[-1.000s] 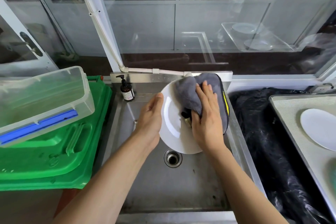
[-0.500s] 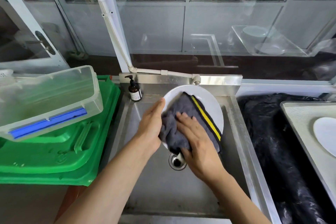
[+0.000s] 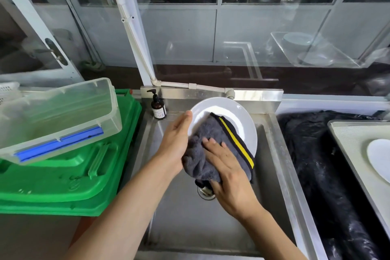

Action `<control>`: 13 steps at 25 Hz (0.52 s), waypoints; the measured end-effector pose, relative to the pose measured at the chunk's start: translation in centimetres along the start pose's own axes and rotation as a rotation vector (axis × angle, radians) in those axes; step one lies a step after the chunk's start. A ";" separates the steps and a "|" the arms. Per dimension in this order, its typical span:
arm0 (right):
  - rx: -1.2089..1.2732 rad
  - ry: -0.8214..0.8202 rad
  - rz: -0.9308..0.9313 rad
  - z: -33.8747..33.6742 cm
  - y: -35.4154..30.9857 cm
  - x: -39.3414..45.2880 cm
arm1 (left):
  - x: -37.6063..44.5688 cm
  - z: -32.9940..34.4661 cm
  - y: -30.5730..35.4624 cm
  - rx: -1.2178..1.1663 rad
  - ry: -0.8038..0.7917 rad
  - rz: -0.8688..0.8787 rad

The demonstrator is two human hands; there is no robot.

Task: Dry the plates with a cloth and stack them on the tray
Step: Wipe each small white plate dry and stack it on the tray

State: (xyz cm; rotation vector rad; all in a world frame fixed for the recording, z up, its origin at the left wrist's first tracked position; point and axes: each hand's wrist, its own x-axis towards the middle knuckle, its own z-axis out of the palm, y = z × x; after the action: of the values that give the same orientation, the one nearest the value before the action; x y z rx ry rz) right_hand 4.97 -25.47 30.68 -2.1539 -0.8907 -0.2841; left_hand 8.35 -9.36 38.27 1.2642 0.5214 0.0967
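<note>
Over the sink I hold a white plate (image 3: pixel 230 116) tilted toward me. My left hand (image 3: pixel 175 141) grips its left rim, thumb tip on the front edge. A grey cloth (image 3: pixel 202 160) with a yellow and black stripe covers the plate's lower left half. My right hand (image 3: pixel 228 173) lies on the cloth with fingers spread flat and pressing, thumb tucked under the cloth's lower edge. At the right edge of view a metal tray (image 3: pixel 346 133) carries another white plate (image 3: pixel 379 158), partly cut off.
The steel sink (image 3: pixel 190 217) has a drain below my right hand. A brown pump bottle (image 3: pixel 158 105) stands at its back left corner. Left of it a clear plastic box (image 3: pixel 59 116) rests on green crates (image 3: pixel 63 175). Black plastic sheeting (image 3: pixel 312 164) lies between sink and tray.
My right hand has carried the cloth from the plate's upper right down to its lower left, baring the plate's top. My left hand keeps its grip on the rim.
</note>
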 end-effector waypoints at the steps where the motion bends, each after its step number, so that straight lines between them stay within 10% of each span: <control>1: -0.013 0.041 0.040 -0.3 0.2 1.2 | -0.1 0.2 -0.3 -0.022 -0.018 -0.001; 13: -0.005 0.071 0.061 1.7 0.4 -1.0 | 0.5 0.4 0.1 0.040 0.082 0.006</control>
State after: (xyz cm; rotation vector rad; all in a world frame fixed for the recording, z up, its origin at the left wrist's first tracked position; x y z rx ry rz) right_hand 4.34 -24.94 28.89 -2.1576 -0.7843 -0.3303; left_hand 9.00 -9.53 38.28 1.3051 0.5927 0.1444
